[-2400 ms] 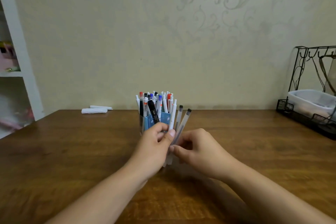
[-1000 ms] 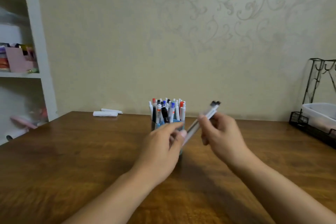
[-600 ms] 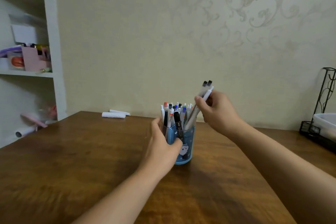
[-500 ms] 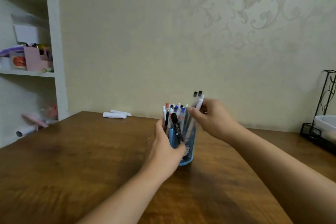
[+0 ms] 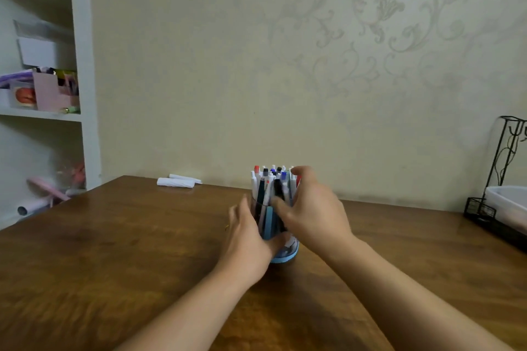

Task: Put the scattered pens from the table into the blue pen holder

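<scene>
— Pens [image 5: 272, 184], where are they?

— Standing upright in the blue pen holder [image 5: 281, 255], packed close, their red, blue, black and white caps showing above both hands. The holder sits on the wooden table [image 5: 114, 236], about the middle of it.

— And the left hand [image 5: 248, 239]?

— It wraps the holder's left side. The thumb lies across the front near the base, and the fingers go round behind, pressed to the wall of the holder. It grips the holder.

— The right hand [image 5: 312, 209]?

— On the right side of the bunch, higher up. Its fingers are curved around the pens, with one fingertip up by the caps and the thumb across the front of the shafts. The picture is blurred there, so whether it pinches one pen or just cups the whole bunch, I cannot tell.

— Anything else on the table?

— Two small white rolls [image 5: 178, 181] lie at the far edge, well apart from the holder. A black wire rack [image 5: 502, 179] with a clear plastic box [image 5: 507, 199] in it stands at the right edge. White shelves [image 5: 82, 94] with odds and ends stand off to the left, beside the table.
</scene>
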